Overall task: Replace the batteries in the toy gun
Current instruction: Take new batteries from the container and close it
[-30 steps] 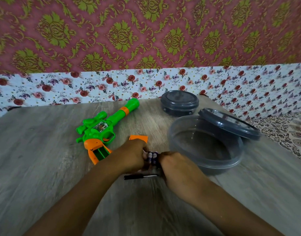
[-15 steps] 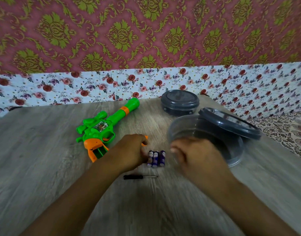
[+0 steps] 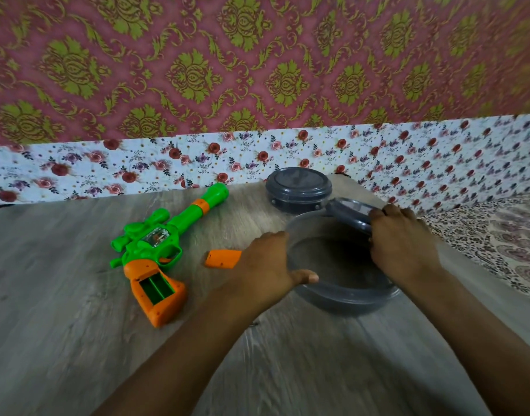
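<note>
The green and orange toy gun [image 3: 155, 241] lies on the wooden table [image 3: 62, 340], left of my hands, and the battery compartment [image 3: 156, 288] in its grip is uncovered and looks empty. Its orange cover [image 3: 223, 259] lies loose beside it. My left hand [image 3: 266, 270] cups the left side of the clear round container [image 3: 348, 300], with the thumb along the near rim. At the container's far right edge, my right hand [image 3: 405, 247] grips the grey lid [image 3: 348, 210], which is tilted. No batteries or screwdriver show; my arms cover that part of the table.
A second round container [image 3: 298, 190] with its grey lid on stands behind the clear one, near the floral wall. The table's right edge runs just past my right arm, with patterned cloth [image 3: 498, 244] beyond it.
Both hands left the batteries and moved to the clear container. My left hand now holds its side and my right hand has taken hold of the lid. The batteries are out of sight.
</note>
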`<state>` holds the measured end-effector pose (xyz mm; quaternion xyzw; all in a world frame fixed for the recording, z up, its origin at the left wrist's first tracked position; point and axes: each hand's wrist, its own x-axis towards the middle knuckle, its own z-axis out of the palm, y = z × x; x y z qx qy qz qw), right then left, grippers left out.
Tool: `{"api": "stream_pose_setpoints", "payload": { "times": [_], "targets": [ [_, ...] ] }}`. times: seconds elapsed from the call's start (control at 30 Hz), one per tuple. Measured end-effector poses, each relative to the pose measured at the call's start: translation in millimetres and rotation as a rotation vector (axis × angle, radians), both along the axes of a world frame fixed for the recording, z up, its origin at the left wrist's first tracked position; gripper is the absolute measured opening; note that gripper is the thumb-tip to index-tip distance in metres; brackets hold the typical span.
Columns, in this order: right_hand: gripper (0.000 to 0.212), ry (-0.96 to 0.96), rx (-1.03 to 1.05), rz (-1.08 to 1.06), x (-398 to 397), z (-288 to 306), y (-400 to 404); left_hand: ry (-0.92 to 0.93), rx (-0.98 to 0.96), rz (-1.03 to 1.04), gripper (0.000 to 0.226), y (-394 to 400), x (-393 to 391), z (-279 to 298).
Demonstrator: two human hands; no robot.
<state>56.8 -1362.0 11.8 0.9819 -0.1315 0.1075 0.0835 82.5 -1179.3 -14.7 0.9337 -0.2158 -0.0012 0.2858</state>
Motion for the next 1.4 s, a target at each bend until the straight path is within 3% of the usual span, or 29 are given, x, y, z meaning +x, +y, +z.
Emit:
{"api": "stream_pose_setpoints", "payload": {
  "times": [0.27, 0.37, 0.47, 0.67, 0.8, 0.9, 1.03, 1.17, 1.4],
  "targets": [
    [0.04, -0.111, -0.048, 0.213, -19.5, -6.7, 31.7, 0.044, -0.057, -0.028, 0.056, 3.5, -4.5, 5.5],
    [0.038, -0.149, -0.03, 0.242, -25.7, -11.7, 44.0, 0.063, -0.094, -0.014, 0.07, 3.1, -5.3, 5.7],
    [0.044, -0.136, -0.032, 0.263, -33.6, -11.4, 55.7, 0.109, -0.158, 0.025, 0.086, 5.4, -3.2, 3.8],
    [0.042, -0.068, -0.028, 0.26, -46.4, -5.3, 65.0, 0.105, -0.19, 0.012, 0.075, 7.3, -2.5, 0.7],
    [0.047, 0.019, 0.039, 0.407, -52.9, 6.3, 54.1, 0.062, -0.116, -0.025, 0.079, 6.8, 0.7, -2.8],
    [0.058, 0.119, 0.059, 0.454, -54.3, 12.6, 41.7, 0.037, -0.014, -0.032, 0.092, 7.3, 1.7, -5.6],
    [0.102, 0.234, 0.053, 0.42, -42.4, 5.6, 15.1, -0.142, 0.198, -0.156, 0.113, 4.0, -6.1, -6.0],
    [0.113, 0.289, 0.039, 0.426, -38.6, -7.1, 1.4, -0.303, 0.287, -0.249, 0.1, -4.8, -11.8, -13.2],
    [0.09, 0.26, 0.01, 0.448, -46.0, -15.7, -0.4, -0.422, 0.29, -0.233, 0.07, -5.0, -9.9, -19.7]
  ]
}}
